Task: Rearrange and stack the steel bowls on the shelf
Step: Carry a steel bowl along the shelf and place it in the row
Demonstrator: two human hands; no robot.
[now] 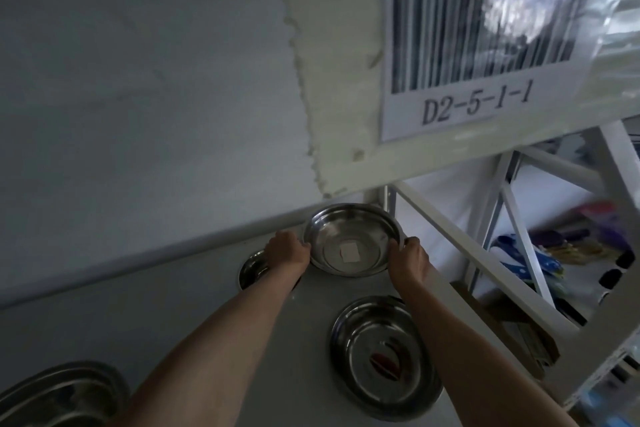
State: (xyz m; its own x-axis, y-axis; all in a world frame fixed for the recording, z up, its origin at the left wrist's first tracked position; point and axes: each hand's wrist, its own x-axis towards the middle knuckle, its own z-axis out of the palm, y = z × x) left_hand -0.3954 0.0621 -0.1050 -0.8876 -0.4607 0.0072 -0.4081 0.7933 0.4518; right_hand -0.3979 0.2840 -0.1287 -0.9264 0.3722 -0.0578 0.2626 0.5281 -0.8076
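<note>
A steel bowl (pixel 351 239) with a white sticker inside sits at the back of the grey shelf (pixel 308 305), tilted toward me. My left hand (pixel 286 250) grips its left rim and my right hand (pixel 408 258) grips its right rim. A second steel bowl (pixel 381 357) with a red sticker lies flat nearer to me on the right. Half hidden behind my left wrist is a third bowl (pixel 251 270). Another bowl (pixel 59 395) shows at the bottom left corner, cut off by the frame.
The shelf above, with a barcode label (pixel 485 45) reading D2-5-1-1, hangs close overhead. A white frame rail (pixel 485 253) bounds the shelf on the right; beyond it lie coloured packaged goods (pixel 554 253). A wall (pixel 138 97) closes the back.
</note>
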